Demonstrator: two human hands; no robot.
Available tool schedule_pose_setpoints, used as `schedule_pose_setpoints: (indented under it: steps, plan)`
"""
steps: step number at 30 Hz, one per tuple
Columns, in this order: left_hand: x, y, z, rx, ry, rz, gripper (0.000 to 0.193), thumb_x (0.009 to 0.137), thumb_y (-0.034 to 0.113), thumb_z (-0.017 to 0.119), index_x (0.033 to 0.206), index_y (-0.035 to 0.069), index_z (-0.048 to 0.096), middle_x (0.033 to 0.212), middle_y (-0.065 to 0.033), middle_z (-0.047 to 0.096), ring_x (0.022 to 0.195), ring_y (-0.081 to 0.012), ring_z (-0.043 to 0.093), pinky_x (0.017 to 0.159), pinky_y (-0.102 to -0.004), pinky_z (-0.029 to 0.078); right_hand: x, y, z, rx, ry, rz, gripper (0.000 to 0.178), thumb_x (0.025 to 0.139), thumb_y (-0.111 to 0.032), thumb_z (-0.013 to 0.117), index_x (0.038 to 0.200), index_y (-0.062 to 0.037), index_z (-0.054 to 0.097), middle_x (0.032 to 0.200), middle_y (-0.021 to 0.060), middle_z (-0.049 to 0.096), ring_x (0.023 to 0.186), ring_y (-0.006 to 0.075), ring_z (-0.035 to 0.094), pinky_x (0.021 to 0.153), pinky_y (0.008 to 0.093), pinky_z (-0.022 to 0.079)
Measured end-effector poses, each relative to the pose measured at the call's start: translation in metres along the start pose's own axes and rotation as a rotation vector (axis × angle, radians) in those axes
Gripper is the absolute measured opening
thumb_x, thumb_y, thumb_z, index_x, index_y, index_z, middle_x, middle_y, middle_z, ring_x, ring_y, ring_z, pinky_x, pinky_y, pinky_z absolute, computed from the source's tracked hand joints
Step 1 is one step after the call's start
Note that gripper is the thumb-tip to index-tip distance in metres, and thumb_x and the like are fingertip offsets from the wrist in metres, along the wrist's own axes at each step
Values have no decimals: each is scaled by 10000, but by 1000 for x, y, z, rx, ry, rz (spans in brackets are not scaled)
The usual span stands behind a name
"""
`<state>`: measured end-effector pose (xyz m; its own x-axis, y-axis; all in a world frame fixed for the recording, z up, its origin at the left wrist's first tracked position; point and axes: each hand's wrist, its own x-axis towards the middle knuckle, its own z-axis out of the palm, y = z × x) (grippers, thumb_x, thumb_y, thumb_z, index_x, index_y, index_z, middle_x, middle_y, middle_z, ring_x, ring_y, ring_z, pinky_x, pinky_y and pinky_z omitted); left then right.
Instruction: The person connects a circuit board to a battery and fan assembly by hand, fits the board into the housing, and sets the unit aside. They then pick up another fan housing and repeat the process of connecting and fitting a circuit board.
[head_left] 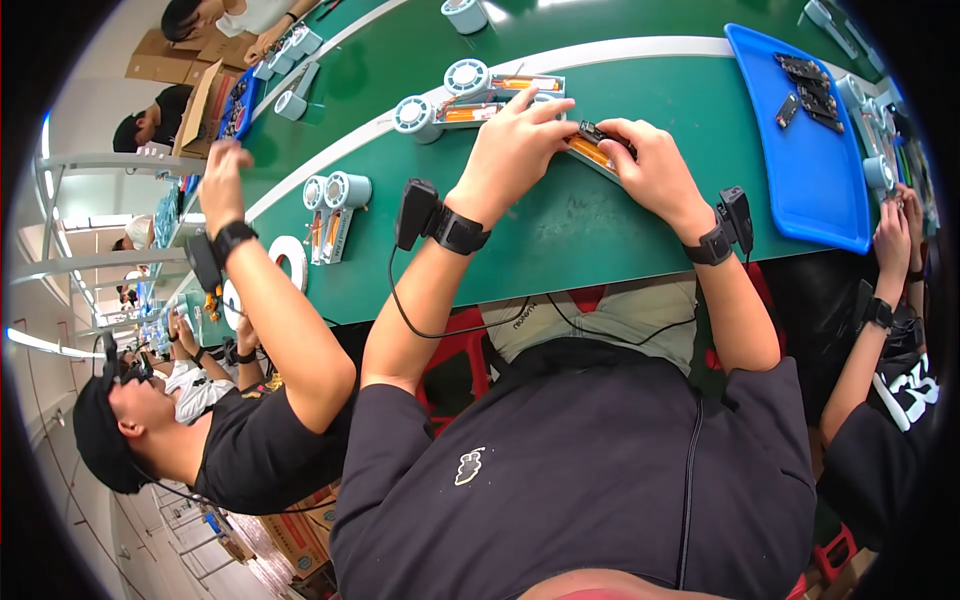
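Between my hands is a light blue handheld fan with an open handle, its orange battery (590, 152) showing. My left hand (512, 152) is closed around the fan's head end, its fingers covering most of that part. At the handle, my right hand (655, 172) pinches a small black circuit board (600, 133) lying over the battery. Just beyond my left hand lie two more open fans (415, 117), with orange batteries in their handles. Another pair of open fans (347, 190) rests to the left on the green table (590, 235).
A blue tray (805, 195) with several black circuit boards (812, 90) stands at the right. White rolls (290, 262) sit by the left table edge. A co-worker's raised arm (285, 320) is close on my left; another person's hands (892, 235) work at the right. Cables hang from my wrist devices.
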<state>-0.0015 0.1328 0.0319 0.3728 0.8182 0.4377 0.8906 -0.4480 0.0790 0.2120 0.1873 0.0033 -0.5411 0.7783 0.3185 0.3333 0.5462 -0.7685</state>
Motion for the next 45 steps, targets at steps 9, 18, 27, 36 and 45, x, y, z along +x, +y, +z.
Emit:
schedule_pose_setpoints:
  steps: [9,18,27,36,45]
  plan:
    - [-17,-14,19,-160,276,30,78,804,157,786,839,135,719,1212,14,705,1237,-334,633,824,-404,599,-1,-18,13,-245,121,-189,256,882,-84,734,1124,-2,743,993,155,709,923,312,653,808,389,537]
    - [-20,-8,18,-36,214,28,19,801,145,713,797,155,729,1265,25,689,1244,-338,616,839,-389,597,9,-8,-2,-269,-68,-244,272,888,-44,712,1155,-4,740,1018,128,718,972,277,624,843,372,527]
    - [-8,-6,2,151,207,108,50,771,144,693,745,109,716,1226,16,702,1195,-300,618,922,-399,565,24,12,-24,309,-403,311,271,950,14,610,1202,44,706,1101,48,732,978,116,651,907,264,520]
    - [33,-40,-39,-19,-32,174,48,744,95,714,736,140,725,1011,39,749,984,-192,680,761,-360,594,8,11,-44,322,-58,145,292,975,-36,627,1251,55,655,1178,81,706,1075,156,653,965,294,515]
    - [9,-295,-16,185,-87,-725,228,849,356,678,1012,243,791,1049,-64,764,982,-318,720,835,-445,570,16,166,-262,-372,235,399,358,925,45,545,1254,-17,673,1152,112,714,1081,206,662,942,323,513]
